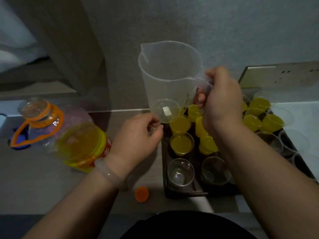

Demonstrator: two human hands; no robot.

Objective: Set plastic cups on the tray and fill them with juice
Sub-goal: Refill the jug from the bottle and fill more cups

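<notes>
Right hand [222, 100] has its fingers [200, 99] wrapped tight round the handle of a clear plastic jug [169, 75], which hangs in the air tipped toward the camera so you look straight down into it, and it looks pretty much empty. Directly under those fingers sits the dark tray [183, 192], with a bunch of filled cups [181, 142] of yellow-orange juice right below and to the right of them. Nearer the body than the fingers there are two empty cups [180, 173] at the tray's front, plus more clear ones off along the right edge. Left hand [136, 135] is at the tray's left edge with its fingers [155, 133] curled in narrow, just beside the jug's base. There might be a bit of clear plastic pinched in there, but honestly I can't tell. A pale bracelet [110, 175] sits on that wrist. Left of the left fingers is the big juice bottle [77, 140] with its orange carry handle, mouth open and still some juice in it. Its orange cap [141, 194] lies on the surface [51, 187], below the left wrist and just beside the tray's near corner.
</notes>
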